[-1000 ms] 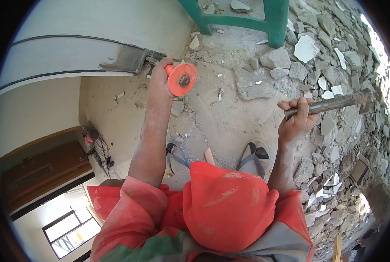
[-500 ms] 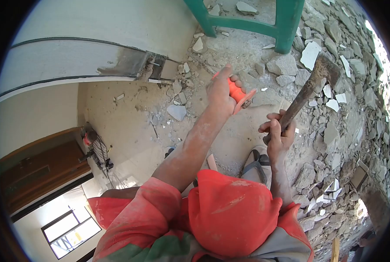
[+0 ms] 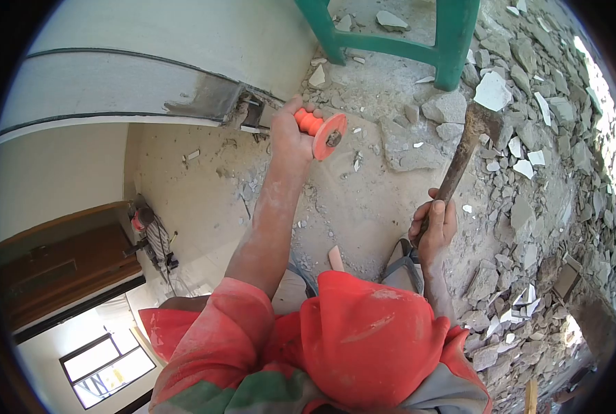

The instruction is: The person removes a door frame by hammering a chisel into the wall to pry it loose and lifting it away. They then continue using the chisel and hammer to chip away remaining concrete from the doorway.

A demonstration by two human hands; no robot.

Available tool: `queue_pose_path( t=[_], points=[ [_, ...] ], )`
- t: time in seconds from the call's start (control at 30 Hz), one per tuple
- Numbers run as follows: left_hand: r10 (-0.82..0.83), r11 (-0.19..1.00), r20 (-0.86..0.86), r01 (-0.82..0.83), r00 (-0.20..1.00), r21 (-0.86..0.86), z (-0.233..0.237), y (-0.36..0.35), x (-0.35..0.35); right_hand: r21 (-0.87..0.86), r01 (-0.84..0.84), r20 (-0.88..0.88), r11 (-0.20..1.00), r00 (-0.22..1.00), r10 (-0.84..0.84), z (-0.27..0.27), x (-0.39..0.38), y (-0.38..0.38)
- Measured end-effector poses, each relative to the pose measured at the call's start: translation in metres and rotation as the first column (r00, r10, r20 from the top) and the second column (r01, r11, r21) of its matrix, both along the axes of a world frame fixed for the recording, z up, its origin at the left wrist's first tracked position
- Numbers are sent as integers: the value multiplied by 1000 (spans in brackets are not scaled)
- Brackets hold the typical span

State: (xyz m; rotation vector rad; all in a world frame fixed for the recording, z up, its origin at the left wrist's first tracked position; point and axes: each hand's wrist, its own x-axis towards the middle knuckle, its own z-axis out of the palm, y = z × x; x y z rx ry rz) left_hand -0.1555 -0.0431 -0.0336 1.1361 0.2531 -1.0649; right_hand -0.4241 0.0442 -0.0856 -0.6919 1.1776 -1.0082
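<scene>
My left hand (image 3: 290,134) is wrapped round the orange ribbed grip of a chisel (image 3: 310,123). Its round orange hand guard (image 3: 326,146) and dark metal striking end face away from the wall; the blade is hidden behind my fingers. Just beyond that hand lies the broken, dark end of a wall edge (image 3: 252,110). In my right hand (image 3: 433,224) is a hammer (image 3: 457,165), gripped low on its worn handle, with the head up and apart from the chisel.
Broken rubble (image 3: 522,214) is heaped along the right side. A green plastic chair or stool (image 3: 390,47) stands at the top. Larger slabs (image 3: 411,145) lie on the dusty floor. At the left, a power tool with a red part (image 3: 149,228) rests near a brown door (image 3: 59,262).
My left hand has moved left with the chisel, up to the broken wall edge. My right hand and the hammer have shifted slightly left, the hammer standing more upright.
</scene>
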Motion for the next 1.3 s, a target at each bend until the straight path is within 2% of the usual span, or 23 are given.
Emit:
queue_pose_path(
  t=[0.13, 0.23, 0.37, 0.4, 0.43, 0.47, 0.5, 0.57, 0.67, 0.7, 0.73, 0.77, 0.8, 0.83, 0.87, 0.97, 1.0, 1.03, 1.07, 1.1, 1.2, 1.27, 1.3],
  points=[
    [-3, 997, 7, 4, 1000, -80, 9, -17, -3, -116, -28, 4, 993, 1000, 29, 8, -2, -1],
    [-40, 989, 81, 52, 996, -140, 6, -29, 2, -345, 228, 129, 911, 972, -194, 38, -1, -19],
    [-52, 995, 122, 62, 991, -84, 18, -35, 2, -505, 645, 561, 573, 750, -350, 66, 33, -52],
    [-180, 976, 467, 217, 866, -26, 16, -30, 6, -514, 686, 612, 515, 714, -340, 57, 57, -48],
    [-286, 938, 739, 337, 610, 85, 11, -21, 12, -468, 538, 517, 701, 810, -277, 38, 88, -24],
    [-329, 919, 813, 362, 481, 158, 11, -17, 8, -343, -150, 67, 927, 981, 183, -9, 95, 12],
    [-359, 902, 868, 367, 342, 228, 11, -14, 4, -328, -475, -378, 817, 858, 348, -41, 106, 29],
    [-357, 928, 798, 286, 485, 241, 21, -15, -3, -500, -406, -295, 765, 910, 291, -30, 99, 43],
    [-493, 844, 844, 352, 210, 406, 33, -4, 1, -409, -482, -339, 775, 869, 361, 5, 61, 31],
    [-366, 928, 695, 303, 619, 218, 39, -15, -1, -438, -416, -294, 797, 904, 310, 0, 48, 22],
    [-182, 983, 382, 166, 906, 73, 44, -24, -4, -455, -358, -250, 815, 930, 270, -2, 37, 18],
    [30, 1000, -24, -30, 999, 3, 45, -25, -5, -471, -133, 16, 872, 987, 159, 20, 30, 8],
    [-139, 990, 292, 130, 946, 48, 42, -19, -5, -423, 91, 280, 901, 959, 35, 47, 25, -8],
    [-300, 953, 565, 264, 768, 148, 38, -11, -4, -470, 317, 361, 824, 921, -148, 61, 26, -19],
    [-430, 893, 760, 352, 487, 280, 35, -7, -1, -495, 525, 453, 692, 836, -311, 67, 32, -32],
    [-498, 817, 850, 423, 172, 393, 19, -4, 19, -505, 670, 541, 544, 737, -406, 55, 89, -38],
    [-397, 901, 723, 389, 565, 192, 22, -6, 17, -592, 145, 209, 793, 978, -23, -1, 94, -13],
    [-253, 961, 455, 278, 854, 12, 25, -11, 13, -467, -275, -361, 841, 927, 103, -41, 106, 15],
    [-94, 987, 101, 106, 990, -118, 30, -20, 13, -479, -367, -390, 797, 903, 181, -49, 107, 23],
    [-100, 987, 93, 111, 991, -113, 31, -20, 15, -476, -461, -416, 749, 868, 270, -46, 108, 31],
    [-152, 983, 125, 163, 980, -86, 27, -7, 20, -489, -402, -313, 774, 909, 275, -14, 80, 27],
    [-264, 951, 262, 296, 928, -91, 20, -7, 31, -545, -222, -209, 809, 970, 126, -5, 62, 15],
    [-344, 914, 449, 404, 825, -43, 9, -3, 40, -508, -61, 5, 859, 997, 74, 20, 54, 5]
  ],
)
